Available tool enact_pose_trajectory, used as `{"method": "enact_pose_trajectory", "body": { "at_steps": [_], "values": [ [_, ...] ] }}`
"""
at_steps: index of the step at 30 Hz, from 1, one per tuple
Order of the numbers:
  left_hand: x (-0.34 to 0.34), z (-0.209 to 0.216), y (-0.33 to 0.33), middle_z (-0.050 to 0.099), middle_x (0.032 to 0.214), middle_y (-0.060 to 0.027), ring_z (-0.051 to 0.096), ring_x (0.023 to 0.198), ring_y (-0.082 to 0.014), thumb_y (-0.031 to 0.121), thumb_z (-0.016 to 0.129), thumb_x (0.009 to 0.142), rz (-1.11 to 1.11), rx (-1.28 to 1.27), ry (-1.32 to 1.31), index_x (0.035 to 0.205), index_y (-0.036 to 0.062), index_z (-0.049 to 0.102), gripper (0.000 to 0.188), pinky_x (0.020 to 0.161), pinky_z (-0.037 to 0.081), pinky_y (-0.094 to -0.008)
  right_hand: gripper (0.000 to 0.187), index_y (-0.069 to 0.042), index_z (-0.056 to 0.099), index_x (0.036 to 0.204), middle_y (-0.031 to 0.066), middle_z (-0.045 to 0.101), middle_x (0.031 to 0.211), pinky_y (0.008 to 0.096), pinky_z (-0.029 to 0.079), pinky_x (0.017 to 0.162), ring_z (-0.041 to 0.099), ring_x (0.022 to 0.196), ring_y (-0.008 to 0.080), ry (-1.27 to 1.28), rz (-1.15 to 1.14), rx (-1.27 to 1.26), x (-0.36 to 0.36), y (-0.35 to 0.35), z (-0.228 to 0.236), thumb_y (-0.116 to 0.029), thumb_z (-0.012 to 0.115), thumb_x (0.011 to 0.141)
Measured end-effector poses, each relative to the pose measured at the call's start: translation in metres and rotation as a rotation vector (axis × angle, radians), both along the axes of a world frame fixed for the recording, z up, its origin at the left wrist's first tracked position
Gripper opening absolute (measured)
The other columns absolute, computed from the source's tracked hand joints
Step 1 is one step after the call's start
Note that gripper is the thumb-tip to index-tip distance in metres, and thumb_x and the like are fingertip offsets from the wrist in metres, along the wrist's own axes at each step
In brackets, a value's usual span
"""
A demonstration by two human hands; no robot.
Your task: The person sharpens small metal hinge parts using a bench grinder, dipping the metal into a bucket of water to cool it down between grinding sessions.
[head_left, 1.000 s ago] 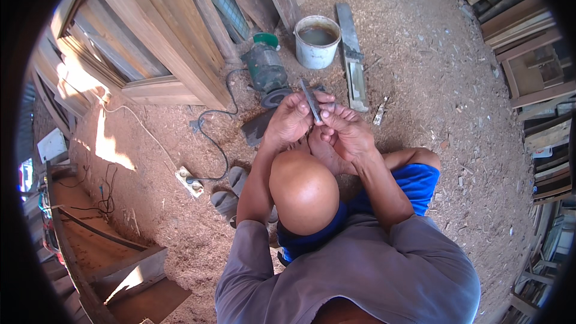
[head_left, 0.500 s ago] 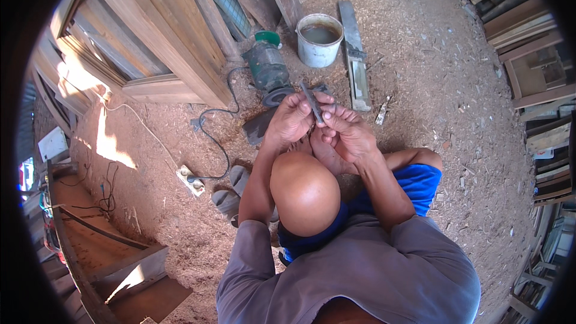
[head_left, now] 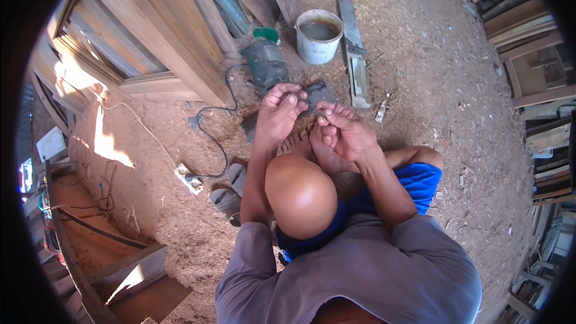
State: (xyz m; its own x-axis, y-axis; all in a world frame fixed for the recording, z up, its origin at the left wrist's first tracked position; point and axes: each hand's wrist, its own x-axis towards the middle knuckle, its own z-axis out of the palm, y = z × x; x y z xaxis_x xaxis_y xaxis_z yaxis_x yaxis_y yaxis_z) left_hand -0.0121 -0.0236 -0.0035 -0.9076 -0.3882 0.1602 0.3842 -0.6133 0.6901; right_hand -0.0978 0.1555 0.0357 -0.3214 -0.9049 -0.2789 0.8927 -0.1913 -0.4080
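My left hand [head_left: 279, 113] and my right hand [head_left: 349, 131] are raised in front of my knee, a short gap between their fingertips. Both have thumb and fingers curled into a pinch. What they hold now is too thin or hidden to make out. Just beyond my left hand stands a green electric grinder [head_left: 266, 63], its lower end partly covered by that hand. Behind the fingers a dark flat board [head_left: 320, 92] lies on the ground, partly hidden by my hands.
A white bucket of murky water [head_left: 318, 48] stands beside a long board bearing a whetstone-like block [head_left: 358, 81]. A power strip [head_left: 189, 179] with a dark cord and a pair of sandals [head_left: 228, 199] lie to the left. Wooden frames [head_left: 162, 24] lean at the far left.
My hands have drawn apart, the left moving slightly left. The flat grey metal strip held between them before no longer shows its broad face.
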Motion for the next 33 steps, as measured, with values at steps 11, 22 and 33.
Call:
{"method": "enact_pose_trajectory", "body": {
  "at_steps": [11, 22, 33],
  "values": [
    [0.05, -0.104, 0.002, 0.065, 0.092, -0.0069, 0.066, 0.079, -0.015, 0.002, 0.058, 0.091, 0.224, 0.037, -0.505, 0.098, 0.0044, 0.057, 0.008, 0.072, 0.057, -0.0275, 0.008, 0.001, 0.063, 0.093, 0.0052, 0.066, 0.079, 0.0251, 0.047, 0.063, 0.058, 0.069, 0.0094, 0.824, -0.097, 0.475, -0.009, -0.046, -0.114, -0.006, 0.058, 0.091],
    [0.04, -0.198, -0.04, 0.061, 0.078, -0.0023, 0.054, 0.063, -0.0064, 0.006, 0.065, 0.087, 0.38, -0.256, -0.745, 0.093, 0.0027, 0.057, 0.01, 0.056, 0.044, -0.0204, 0.022, 0.0, 0.066, 0.095, 0.0157, 0.067, 0.08, 0.0322, 0.049, 0.068, 0.063, 0.07, 0.0199, 1.284, 0.037, 0.734, -0.032, -0.104, -0.211, -0.016, 0.067, 0.08],
    [0.028, -0.204, -0.07, 0.064, 0.076, -0.0038, 0.06, 0.063, -0.0075, 0.01, 0.066, 0.084, 0.367, -0.348, -1.004, 0.093, -0.0031, 0.062, 0.016, 0.055, 0.049, -0.0201, 0.026, 0.001, 0.067, 0.091, 0.0162, 0.067, 0.076, 0.032, 0.048, 0.066, 0.062, 0.067, 0.0202, 1.265, 0.036, 0.766, -0.041, -0.134, -0.249, -0.02, 0.07, 0.077]
  ]
}}
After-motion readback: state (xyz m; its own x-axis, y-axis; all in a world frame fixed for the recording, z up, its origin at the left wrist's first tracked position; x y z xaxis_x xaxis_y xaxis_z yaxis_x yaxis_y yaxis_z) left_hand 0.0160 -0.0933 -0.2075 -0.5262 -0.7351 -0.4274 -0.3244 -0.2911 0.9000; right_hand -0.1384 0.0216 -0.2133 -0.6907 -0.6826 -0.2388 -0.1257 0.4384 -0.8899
